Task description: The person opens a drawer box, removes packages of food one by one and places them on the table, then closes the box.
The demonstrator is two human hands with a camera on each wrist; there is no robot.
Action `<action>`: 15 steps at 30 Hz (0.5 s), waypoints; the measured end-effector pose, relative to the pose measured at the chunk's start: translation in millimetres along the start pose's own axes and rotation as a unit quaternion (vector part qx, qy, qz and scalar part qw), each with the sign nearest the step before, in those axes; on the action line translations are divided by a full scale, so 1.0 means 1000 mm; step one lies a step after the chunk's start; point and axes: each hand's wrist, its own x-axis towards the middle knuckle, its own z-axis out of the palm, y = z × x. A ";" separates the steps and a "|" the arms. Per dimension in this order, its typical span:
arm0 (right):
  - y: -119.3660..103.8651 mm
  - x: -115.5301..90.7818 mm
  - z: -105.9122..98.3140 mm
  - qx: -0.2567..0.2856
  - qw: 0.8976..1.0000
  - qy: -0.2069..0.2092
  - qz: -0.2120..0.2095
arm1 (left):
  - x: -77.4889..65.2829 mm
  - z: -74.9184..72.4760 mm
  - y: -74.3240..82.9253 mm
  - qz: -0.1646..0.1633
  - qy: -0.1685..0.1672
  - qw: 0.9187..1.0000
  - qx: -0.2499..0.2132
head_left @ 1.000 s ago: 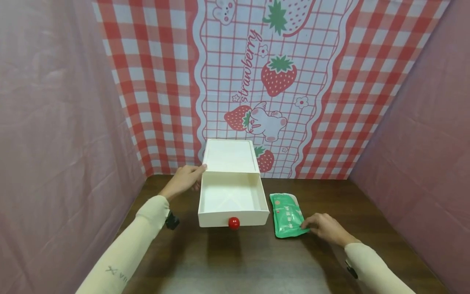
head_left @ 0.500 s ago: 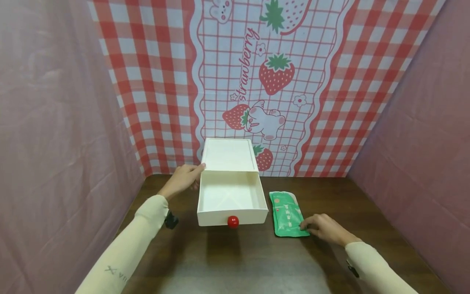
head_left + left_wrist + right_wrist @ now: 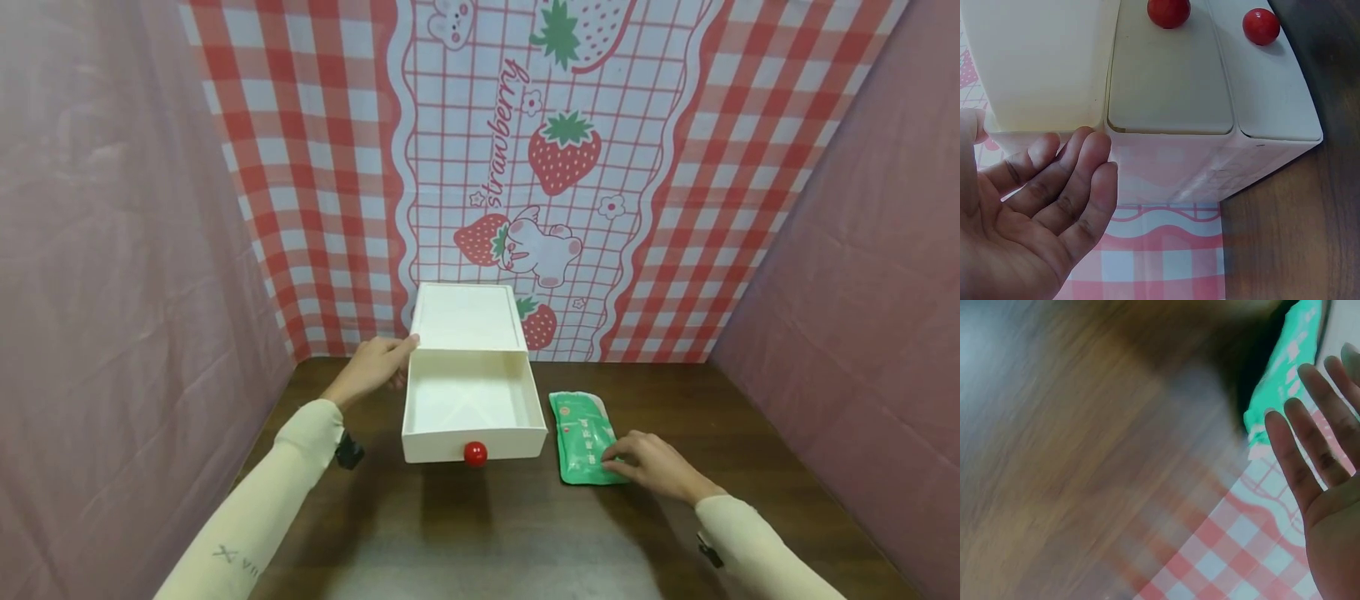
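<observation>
A white drawer box point(image 3: 470, 317) stands at the back of the table, its top drawer point(image 3: 474, 445) pulled out by a red knob point(image 3: 475, 454). The drawer looks bare inside. My left hand point(image 3: 372, 367) rests against the box's left side, thumb near the top edge; in the left wrist view its fingers point(image 3: 1085, 181) lie fairly straight along the wall. To the right of the drawer a green packet point(image 3: 583, 437) lies flat on the table. Over its near right corner hovers or rests my right hand point(image 3: 655, 467); contact cannot be told. Its fingers point(image 3: 1297, 462) are extended in the right wrist view.
Below the pulled-out drawer, two more drawer fronts point(image 3: 1169, 81) with red knobs are closed. A checked strawberry cloth point(image 3: 330, 208) hangs behind the box. Pink curtains point(image 3: 847, 275) border both sides of the dark wooden table point(image 3: 540, 542).
My right hand has shifted slightly left and up, further over the green packet, away from its corner. The left hand, box and packet stay in place.
</observation>
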 end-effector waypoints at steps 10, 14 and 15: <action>-0.021 0.014 0.004 0.018 1.000 0.023 0.001 | 0.001 -0.001 -0.001 0.001 -0.002 1.000 -0.003; -0.031 0.016 0.006 0.039 0.999 0.016 0.004 | 0.000 -0.001 -0.001 0.004 -0.002 1.000 -0.005; -0.034 0.017 0.007 0.045 0.999 0.012 0.008 | 0.000 -0.001 -0.001 0.005 -0.002 1.000 -0.006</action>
